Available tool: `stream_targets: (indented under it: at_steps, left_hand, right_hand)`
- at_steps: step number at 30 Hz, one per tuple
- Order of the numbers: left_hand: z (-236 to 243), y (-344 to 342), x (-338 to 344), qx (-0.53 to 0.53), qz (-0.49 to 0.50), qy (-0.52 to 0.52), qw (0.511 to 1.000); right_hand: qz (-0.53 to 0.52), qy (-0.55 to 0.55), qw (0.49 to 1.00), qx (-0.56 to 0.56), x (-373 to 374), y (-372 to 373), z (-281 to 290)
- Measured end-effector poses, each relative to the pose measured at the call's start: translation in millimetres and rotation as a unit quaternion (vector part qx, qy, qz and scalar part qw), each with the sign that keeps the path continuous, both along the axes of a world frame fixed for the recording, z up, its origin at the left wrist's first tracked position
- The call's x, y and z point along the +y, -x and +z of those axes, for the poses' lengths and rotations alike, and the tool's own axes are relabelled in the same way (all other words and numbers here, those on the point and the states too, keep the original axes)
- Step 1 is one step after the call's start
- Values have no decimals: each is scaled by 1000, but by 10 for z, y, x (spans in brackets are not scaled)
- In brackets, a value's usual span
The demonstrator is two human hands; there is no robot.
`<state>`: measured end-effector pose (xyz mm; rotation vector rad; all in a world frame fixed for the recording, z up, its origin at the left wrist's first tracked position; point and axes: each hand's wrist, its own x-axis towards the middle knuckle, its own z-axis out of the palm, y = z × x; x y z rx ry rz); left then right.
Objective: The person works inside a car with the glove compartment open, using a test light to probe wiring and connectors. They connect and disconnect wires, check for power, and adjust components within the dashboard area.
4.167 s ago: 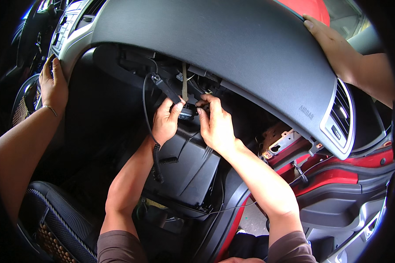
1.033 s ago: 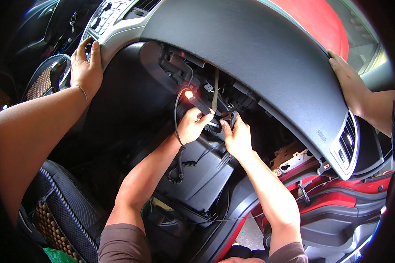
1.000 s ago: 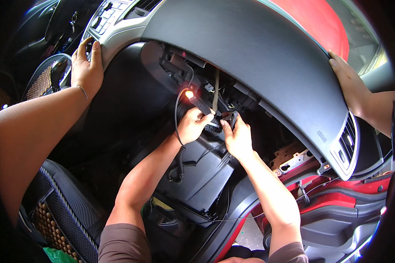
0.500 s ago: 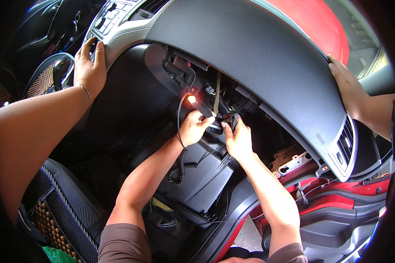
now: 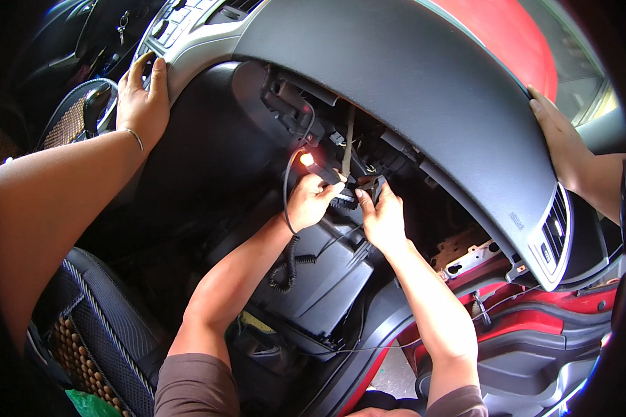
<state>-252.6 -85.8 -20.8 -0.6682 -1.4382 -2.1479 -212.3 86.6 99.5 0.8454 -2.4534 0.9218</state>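
Observation:
My left hand is closed round a test light, a dark stick with a glowing orange bulb. A black cord loops from its bulb end down to a coiled stretch. Close beside it, my right hand pinches a black connector-like piece. The test light's tip is hidden among fingers and dark parts, so contact cannot be told. A pale wrapped cable hangs down to both hands from the opening under the dashboard.
Another person's hand with a bracelet rests by the centre console; another hand grips the dashboard's far right edge. Below my hands lies a black box-like panel. A beaded seat is lower left, a red door lower right.
The view has shifted slightly, so the dashboard sits a little further right. Both my hands keep their hold, nearly still; the other hands stay on the dashboard and console.

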Motion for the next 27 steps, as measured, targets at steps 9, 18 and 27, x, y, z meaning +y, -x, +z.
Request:
stream_targets:
  at_steps: [9, 18, 27]
  left_hand:
    - [12, -18, 31, 106, 201, 88, 970]
    - [132, -106, -40, 210, 296, 138, 922]
    - [63, -78, -119, 208, 313, 194, 906]
  right_hand:
    - [-8, -1, 999, -46, 62, 63, -3]
    - [47, 60, 996, -38, 86, 182, -142]
    - [75, 74, 993, -53, 89, 261, -222]
